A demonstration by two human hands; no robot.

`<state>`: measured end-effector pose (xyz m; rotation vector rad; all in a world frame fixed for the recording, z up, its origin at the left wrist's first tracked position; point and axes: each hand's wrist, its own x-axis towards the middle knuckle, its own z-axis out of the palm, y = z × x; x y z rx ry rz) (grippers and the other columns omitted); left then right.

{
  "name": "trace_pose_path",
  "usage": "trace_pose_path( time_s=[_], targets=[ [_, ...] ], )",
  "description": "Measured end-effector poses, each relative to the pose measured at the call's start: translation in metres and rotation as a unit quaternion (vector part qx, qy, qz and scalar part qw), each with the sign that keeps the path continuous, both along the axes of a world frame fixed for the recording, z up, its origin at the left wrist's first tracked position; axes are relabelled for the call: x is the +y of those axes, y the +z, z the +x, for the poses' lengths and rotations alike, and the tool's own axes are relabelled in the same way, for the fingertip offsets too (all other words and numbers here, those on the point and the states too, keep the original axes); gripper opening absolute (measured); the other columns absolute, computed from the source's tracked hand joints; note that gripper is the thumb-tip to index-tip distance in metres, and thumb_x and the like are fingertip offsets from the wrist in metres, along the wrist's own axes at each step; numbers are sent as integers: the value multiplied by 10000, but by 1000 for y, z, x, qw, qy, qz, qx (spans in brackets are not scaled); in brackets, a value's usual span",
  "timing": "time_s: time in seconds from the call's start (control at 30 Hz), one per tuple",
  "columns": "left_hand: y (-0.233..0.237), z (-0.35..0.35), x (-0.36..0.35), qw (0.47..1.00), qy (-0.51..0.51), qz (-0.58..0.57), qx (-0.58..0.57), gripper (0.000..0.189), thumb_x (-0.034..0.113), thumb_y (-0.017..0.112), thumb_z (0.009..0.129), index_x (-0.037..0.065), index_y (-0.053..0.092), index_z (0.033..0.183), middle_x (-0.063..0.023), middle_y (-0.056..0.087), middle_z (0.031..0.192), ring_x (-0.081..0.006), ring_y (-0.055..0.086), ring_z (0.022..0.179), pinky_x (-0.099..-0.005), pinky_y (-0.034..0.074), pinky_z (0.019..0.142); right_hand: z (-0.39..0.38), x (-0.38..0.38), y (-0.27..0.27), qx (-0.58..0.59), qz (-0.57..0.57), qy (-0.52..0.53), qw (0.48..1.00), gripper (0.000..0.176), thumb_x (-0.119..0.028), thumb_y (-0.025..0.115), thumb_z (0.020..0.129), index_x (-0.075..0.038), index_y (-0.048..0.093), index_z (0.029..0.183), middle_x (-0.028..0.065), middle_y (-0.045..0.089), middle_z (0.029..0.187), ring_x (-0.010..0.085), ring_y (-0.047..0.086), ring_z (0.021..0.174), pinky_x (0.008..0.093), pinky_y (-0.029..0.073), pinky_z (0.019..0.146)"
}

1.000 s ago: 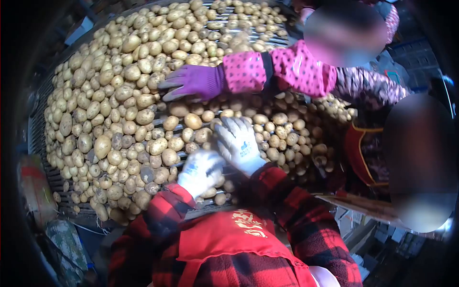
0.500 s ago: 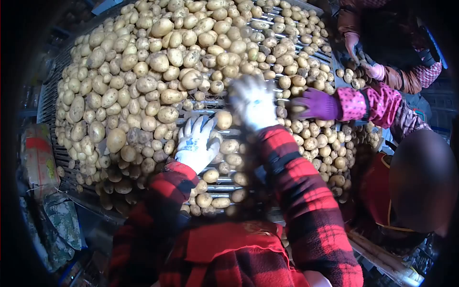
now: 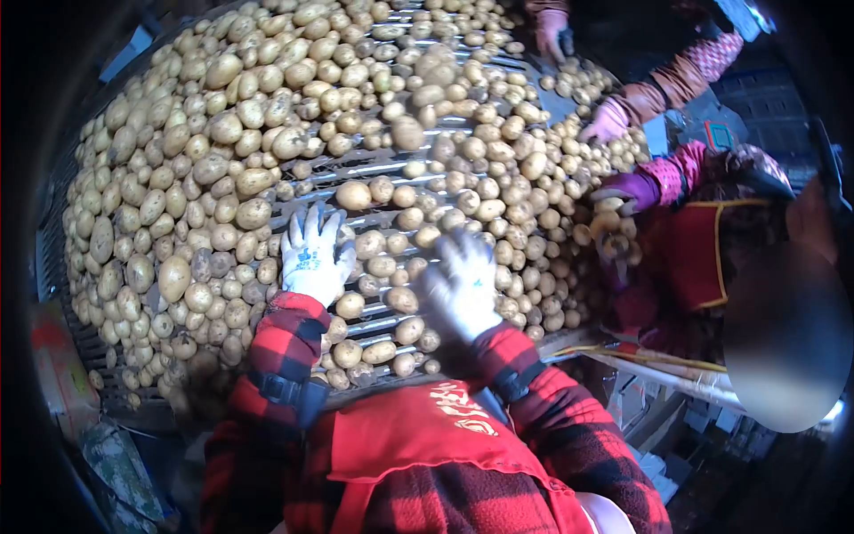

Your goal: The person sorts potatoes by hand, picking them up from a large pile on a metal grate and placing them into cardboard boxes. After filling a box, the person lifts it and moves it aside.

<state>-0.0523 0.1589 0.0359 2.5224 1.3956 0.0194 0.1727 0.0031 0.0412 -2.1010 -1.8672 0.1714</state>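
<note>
My left hand point(image 3: 316, 255), in a white glove with blue print, rests palm down at the edge of the potato pile point(image 3: 205, 169). Its fingers are stretched and apart, with nothing held. To its right, my right hand point(image 3: 460, 287) in a white glove is over potatoes on the slatted metal rack point(image 3: 369, 327). Motion smears its fingers, so whether it grips a potato cannot be seen. Between the hands lie several loose potatoes point(image 3: 381, 266), and a larger potato point(image 3: 354, 195) sits just beyond my left fingertips.
At right, a co-worker's purple-gloved hand point(image 3: 630, 190) is at some potatoes. Farther back are another person's pink-gloved hand point(image 3: 609, 120) and second hand point(image 3: 553, 34). A red-and-white sack point(image 3: 62, 360) stands at the left edge. Poles point(image 3: 649, 363) run along the right side.
My view has shifted. My right hand has drawn back toward me from farther up the rack. The co-worker's purple-gloved hand has pulled away to the right, toward their body.
</note>
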Motion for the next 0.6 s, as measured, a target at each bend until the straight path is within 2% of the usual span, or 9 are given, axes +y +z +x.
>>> trace_pose_path(
  time_s=[0.13, 0.2, 0.23, 0.27, 0.4, 0.47, 0.5, 0.57, 0.6],
  targets=[
    [6, 16, -17, 999, 15, 0, 34, 680, 441, 692, 924, 173, 513, 1523, -155, 417, 1626, -496, 323, 1496, -638, 281, 1210, -60, -29, 25, 92, 0, 115, 989, 590, -364, 746, 850, -105, 615, 1363, 233, 515, 1466, 456, 448, 1385, 637, 329, 1149],
    [10, 25, -22, 999, 1, 30, 10, 667, 432, 697, 916, 163, 535, 1505, -150, 417, 1619, -465, 326, 1501, -642, 264, 1213, -88, -28, 12, 208, -8, 158, 965, 576, -373, 760, 815, -115, 639, 1315, 207, 526, 1452, 419, 470, 1379, 621, 352, 1136],
    [19, 33, -22, 999, -19, 48, -12, 660, 424, 699, 913, 162, 542, 1499, -154, 423, 1611, -453, 332, 1501, -638, 265, 1214, -92, -28, 5, 192, -20, 217, 957, 535, -358, 755, 813, -125, 655, 1284, 186, 536, 1436, 392, 498, 1355, 612, 361, 1128],
    [24, 41, -22, 997, -38, 65, -32, 653, 416, 700, 911, 161, 549, 1493, -158, 429, 1604, -442, 338, 1501, -634, 266, 1215, -97, -31, 3, 160, 3, 229, 960, 515, -337, 745, 815, -125, 662, 1277, 170, 554, 1412, 369, 523, 1324, 602, 365, 1127],
    [17, 71, -7, 981, -166, 23, -96, 654, 393, 705, 907, 145, 540, 1489, -204, 436, 1582, -422, 385, 1479, -623, 265, 1229, -79, -34, 17, 219, 48, 225, 948, 475, -276, 705, 838, -104, 646, 1278, 150, 597, 1347, 342, 560, 1285, 607, 357, 1125],
    [11, 91, 3, 983, -165, 10, -79, 689, 439, 671, 928, 161, 499, 1534, -224, 413, 1607, -437, 377, 1489, -641, 232, 1246, -53, -39, 19, 180, 94, 165, 965, 459, -248, 691, 839, -97, 628, 1268, 152, 604, 1351, 349, 568, 1280, 606, 359, 1130],
    [1, 97, 7, 984, -167, 5, -55, 696, 446, 664, 929, 168, 493, 1544, -226, 408, 1612, -455, 355, 1501, -660, 219, 1243, -31, -44, 19, 123, 109, 177, 970, 454, -237, 686, 856, -92, 628, 1282, 156, 601, 1364, 360, 568, 1276, 599, 372, 1121],
    [-11, 103, 6, 979, -200, 27, 5, 723, 451, 656, 923, 194, 475, 1574, -234, 379, 1634, -497, 281, 1538, -705, 182, 1239, -3, -48, 6, 81, 125, 101, 984, 447, -198, 685, 884, -82, 628, 1312, 167, 597, 1381, 384, 571, 1264, 584, 400, 1104],
    [-13, 104, 0, 978, -206, 27, 17, 720, 423, 678, 907, 215, 489, 1570, -238, 366, 1644, -493, 260, 1550, -701, 168, 1244, 3, -47, -4, 98, 121, 10, 988, 447, -170, 689, 895, -77, 628, 1328, 176, 597, 1385, 397, 574, 1255, 577, 415, 1095]
  ],
)
